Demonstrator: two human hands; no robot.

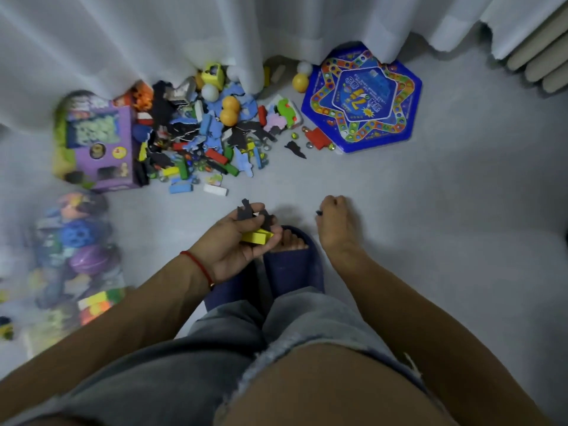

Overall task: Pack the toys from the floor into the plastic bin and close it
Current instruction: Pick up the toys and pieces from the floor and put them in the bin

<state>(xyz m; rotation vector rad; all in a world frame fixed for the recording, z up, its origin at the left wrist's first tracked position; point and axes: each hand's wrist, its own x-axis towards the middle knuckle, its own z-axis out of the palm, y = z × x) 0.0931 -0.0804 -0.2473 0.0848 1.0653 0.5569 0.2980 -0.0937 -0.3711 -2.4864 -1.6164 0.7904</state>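
A pile of toys [203,136] lies on the grey floor against the curtain: foam shapes, coloured blocks, marbles, orange and white balls. The clear plastic bin [70,262], holding several toys, stands blurred at the left. My left hand [239,241] is palm up over my feet and holds a yellow block [256,236] and dark foam pieces [249,215]. My right hand [333,222] hovers beside it with fingers curled, pinching a small dark piece [318,213].
A purple toy box [101,146] lies left of the pile. A blue hexagonal game board [362,99] lies on the right. White curtains [184,35] hang at the back, a radiator [541,56] at top right. My blue slippers [292,262] are below my hands.
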